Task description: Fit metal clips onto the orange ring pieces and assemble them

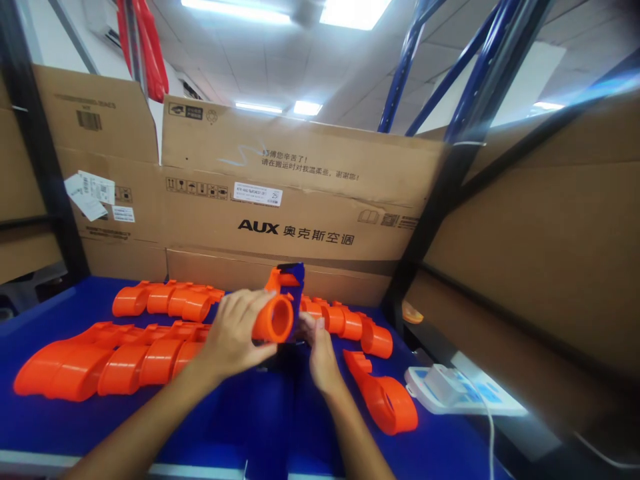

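Orange part [274, 319] held mid-table in closed left hand [234, 333], against blue piece [296, 293]; right hand [320, 352] at its base, grip unclear. Approx. mid-batch judged: orange rows [125, 360] laid L/R; single part [385, 399] lies apart.

A blue table [60, 413] fills the bottom. Big brown cardboard boxes [300, 193] stand like a wall behind it, from nine o'clock to three o'clock. Blue metal poles [465, 80] rise at one o'clock. Long bright lights [350, 10] shine on the white ceiling [240, 60] at twelve o'clock.
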